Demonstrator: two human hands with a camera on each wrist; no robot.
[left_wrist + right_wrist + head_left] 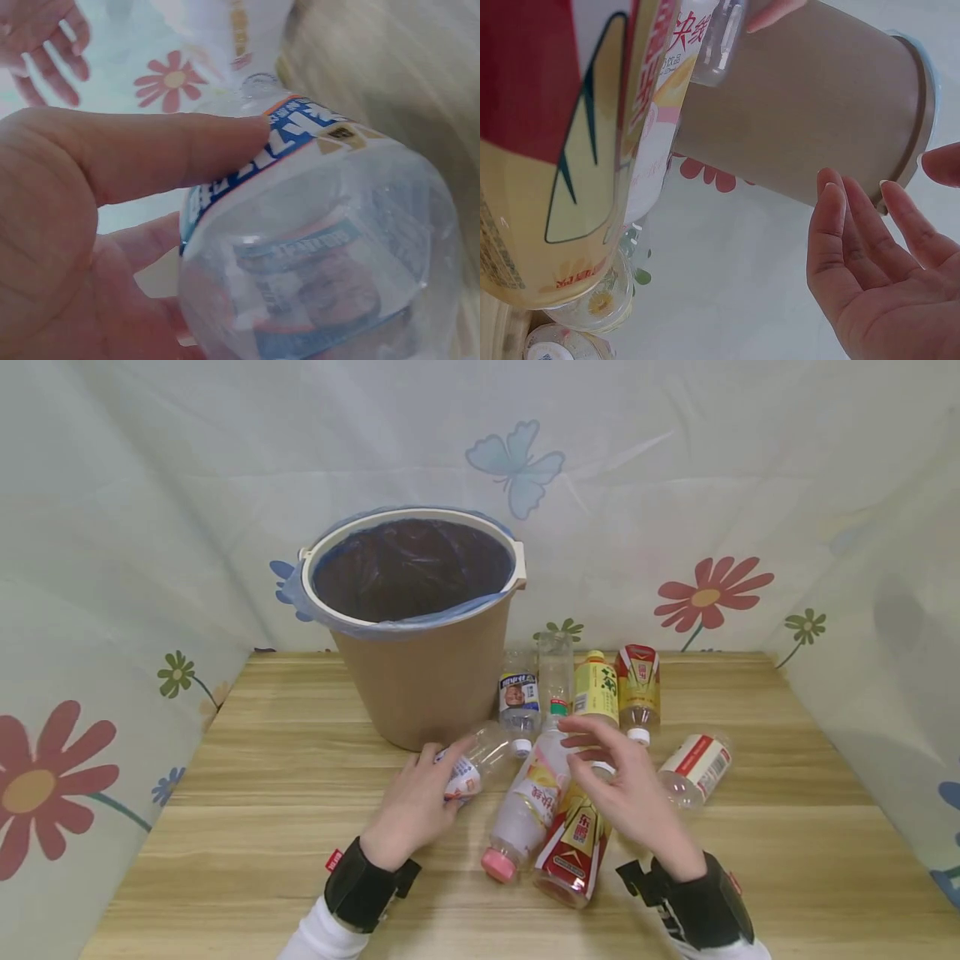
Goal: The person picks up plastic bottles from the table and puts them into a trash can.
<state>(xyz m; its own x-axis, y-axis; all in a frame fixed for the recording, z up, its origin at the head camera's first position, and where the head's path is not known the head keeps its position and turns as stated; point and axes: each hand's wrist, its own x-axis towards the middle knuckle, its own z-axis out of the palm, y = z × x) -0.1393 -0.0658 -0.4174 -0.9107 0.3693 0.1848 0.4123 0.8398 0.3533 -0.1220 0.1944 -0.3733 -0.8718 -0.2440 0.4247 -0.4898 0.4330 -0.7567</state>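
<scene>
My left hand (pixel 416 802) grips a clear plastic bottle (pixel 489 750) lying on the table just in front of the bucket. The left wrist view shows the thumb across the blue-and-white label of this bottle (pixel 322 187), with other fingers on its far side. My right hand (pixel 626 781) is over the group of bottles with its fingers loosely bent and nothing held. In the right wrist view, that hand (pixel 885 277) has its fingers apart. Nearest below it lie a red-and-gold bottle (pixel 573 852) and a whitish bottle with a pink cap (pixel 528 802).
A brown bucket (pixel 427 685) lined with a blue bag stands at the back left. Beside it lie a blue-labelled bottle (pixel 519 693), a clear bottle (pixel 555 664), a yellow-labelled bottle (pixel 597 687) and another red-and-gold bottle (pixel 639 681). A red-and-white-labelled bottle (pixel 697 768) lies at right.
</scene>
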